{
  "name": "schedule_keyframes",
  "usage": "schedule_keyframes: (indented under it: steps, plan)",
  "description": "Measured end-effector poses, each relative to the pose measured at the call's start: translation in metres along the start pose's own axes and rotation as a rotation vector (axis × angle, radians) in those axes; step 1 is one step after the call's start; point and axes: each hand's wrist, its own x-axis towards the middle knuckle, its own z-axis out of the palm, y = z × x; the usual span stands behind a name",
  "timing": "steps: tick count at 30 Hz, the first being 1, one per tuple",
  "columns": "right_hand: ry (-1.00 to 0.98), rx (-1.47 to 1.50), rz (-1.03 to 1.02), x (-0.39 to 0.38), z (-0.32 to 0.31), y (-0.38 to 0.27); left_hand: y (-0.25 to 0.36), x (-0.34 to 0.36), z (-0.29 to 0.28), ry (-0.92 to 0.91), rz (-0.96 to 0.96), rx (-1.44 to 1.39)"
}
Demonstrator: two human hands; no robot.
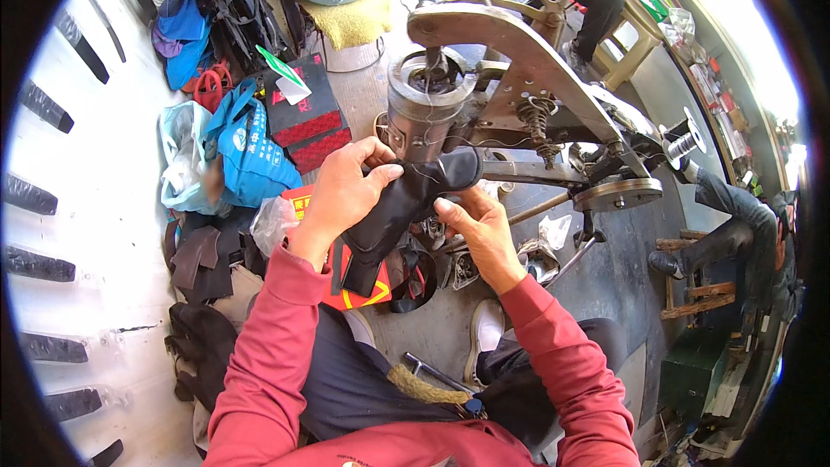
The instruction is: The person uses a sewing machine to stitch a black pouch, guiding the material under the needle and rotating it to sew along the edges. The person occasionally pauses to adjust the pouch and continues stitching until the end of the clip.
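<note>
A black leather piece lies under the head of a metal hand-cranked sewing machine. Its shape resembles a boot or bag part, but I cannot tell which. My left hand pinches its upper edge between thumb and fingers, close beside the machine's round, cup-like head. On the other side, my right hand grips the leather from below, thumb on top and the other fingers partly hidden. The leather hangs down toward my lap. Loose thin thread shows around the machine head.
A thread spool and a handwheel sit on the machine's right. Blue bags, dark boxes and leather scraps crowd the left. Other people sit beyond the machine and at right, near a wooden stool.
</note>
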Motion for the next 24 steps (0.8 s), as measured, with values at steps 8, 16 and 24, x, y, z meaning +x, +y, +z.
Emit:
schedule_keyframes:
  steps: [8, 16, 24]
  plan:
    - [0.097, 0.098, 0.052, 0.005, 0.016, -0.003, -0.002, -0.009, 0.01, 0.196, 0.201, 0.225]
    - [0.161, 0.253, 0.165, 0.003, 0.02, -0.011, -0.011, -0.008, 0.013, 0.15, 0.149, 0.196]
    - [0.178, 0.228, 0.135, 0.003, 0.018, -0.013, -0.018, -0.015, 0.018, 0.184, 0.182, 0.213]
